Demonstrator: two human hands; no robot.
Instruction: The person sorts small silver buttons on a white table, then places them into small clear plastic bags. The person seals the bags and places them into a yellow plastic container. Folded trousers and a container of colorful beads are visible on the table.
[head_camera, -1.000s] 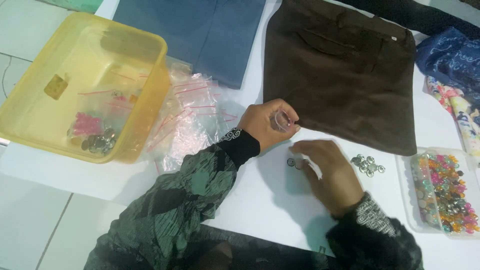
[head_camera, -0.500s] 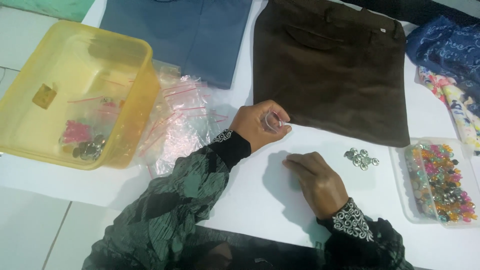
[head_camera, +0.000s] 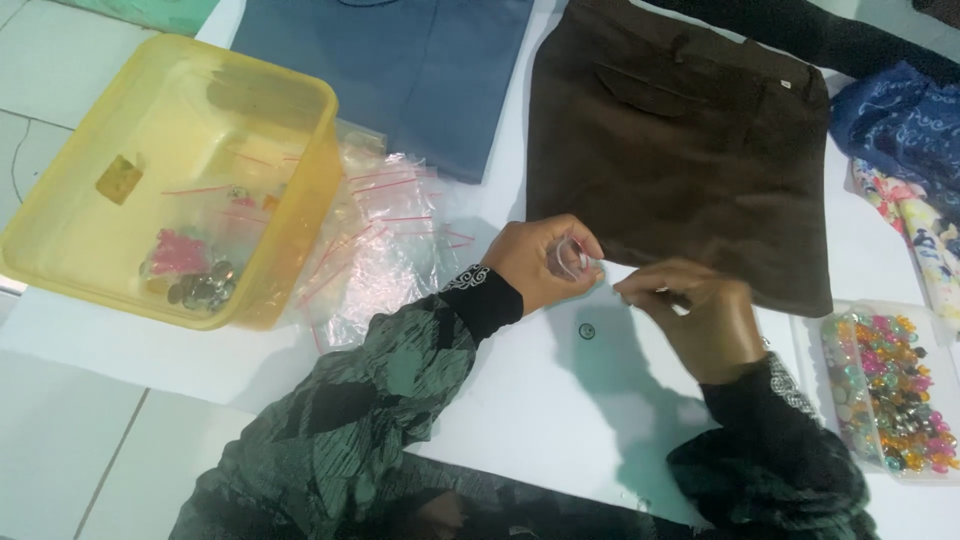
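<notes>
Tub (head_camera: 300, 200) far left, bags (head_camera: 385, 240) just right of it; trousers (head_camera: 680, 150) behind both hands, bead box (head_camera: 835, 400) right, button (head_camera: 587, 331) between the hands.

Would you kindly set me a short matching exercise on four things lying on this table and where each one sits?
Things:
1. yellow tub
2. brown garment
3. box of coloured beads
4. small dark button

Places:
A. at the right edge
B. on the white table between the two hands
C. at the far left
D. top centre, beside the blue cloth

Pairs: 1-C, 2-D, 3-A, 4-B
</notes>
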